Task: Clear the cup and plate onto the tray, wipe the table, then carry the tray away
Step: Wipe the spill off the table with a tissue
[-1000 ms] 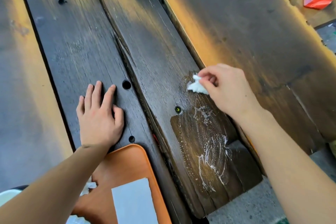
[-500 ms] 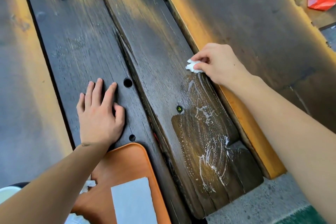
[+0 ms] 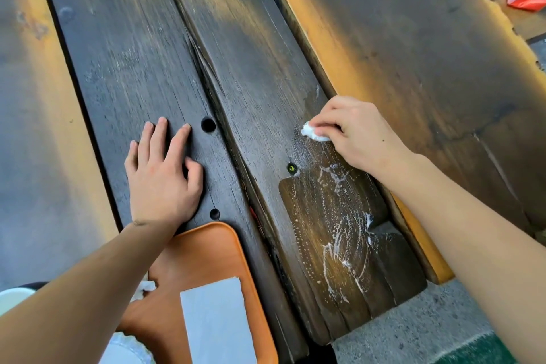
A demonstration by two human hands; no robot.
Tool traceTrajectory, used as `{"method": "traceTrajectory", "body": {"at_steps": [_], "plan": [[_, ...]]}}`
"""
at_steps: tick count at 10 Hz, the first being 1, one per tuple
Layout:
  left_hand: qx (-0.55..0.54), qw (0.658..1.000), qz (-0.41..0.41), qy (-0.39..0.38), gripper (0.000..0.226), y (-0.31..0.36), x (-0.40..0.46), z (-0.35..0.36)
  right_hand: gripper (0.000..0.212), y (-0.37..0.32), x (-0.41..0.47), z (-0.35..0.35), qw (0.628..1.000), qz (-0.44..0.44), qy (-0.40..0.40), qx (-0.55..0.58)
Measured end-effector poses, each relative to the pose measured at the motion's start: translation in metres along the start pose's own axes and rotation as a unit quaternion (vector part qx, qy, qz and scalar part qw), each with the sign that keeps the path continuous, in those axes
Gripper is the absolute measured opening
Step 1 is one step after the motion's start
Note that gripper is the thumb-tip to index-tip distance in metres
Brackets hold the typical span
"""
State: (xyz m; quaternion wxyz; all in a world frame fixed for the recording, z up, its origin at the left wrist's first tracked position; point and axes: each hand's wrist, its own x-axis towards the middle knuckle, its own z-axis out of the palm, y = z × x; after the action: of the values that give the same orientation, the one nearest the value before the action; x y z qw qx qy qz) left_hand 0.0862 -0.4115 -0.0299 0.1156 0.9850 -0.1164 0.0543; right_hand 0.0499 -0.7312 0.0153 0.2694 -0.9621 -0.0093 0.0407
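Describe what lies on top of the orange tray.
On the orange tray a pale grey sheet lies flat, with crumpled white tissue beside the left forearm. That forearm covers the tray's left part, hiding anything there.

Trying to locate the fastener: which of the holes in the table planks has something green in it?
The hole on the wet plank, just below the right hand holding the tissue; the holes by the left hand are dark.

Plank table (image 3: 242, 47) (wet), orange tray (image 3: 206, 257) — tissue (image 3: 313, 130)
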Motion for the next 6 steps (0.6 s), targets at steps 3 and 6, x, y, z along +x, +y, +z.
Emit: {"method": "traceTrajectory", "body": {"at_steps": [3, 6], "plan": [[0.0, 1.0, 0.003, 0.0, 0.058, -0.001, -0.001, 0.002, 0.018, -0.01, -0.052, 0.009, 0.999, -0.028, -0.022, 0.001], [-0.005, 1.0, -0.001, -0.004, 0.059, -0.001, 0.0, 0.001, 0.014, -0.021, -0.112, 0.029, 0.998, -0.057, -0.015, 0.015]]}}
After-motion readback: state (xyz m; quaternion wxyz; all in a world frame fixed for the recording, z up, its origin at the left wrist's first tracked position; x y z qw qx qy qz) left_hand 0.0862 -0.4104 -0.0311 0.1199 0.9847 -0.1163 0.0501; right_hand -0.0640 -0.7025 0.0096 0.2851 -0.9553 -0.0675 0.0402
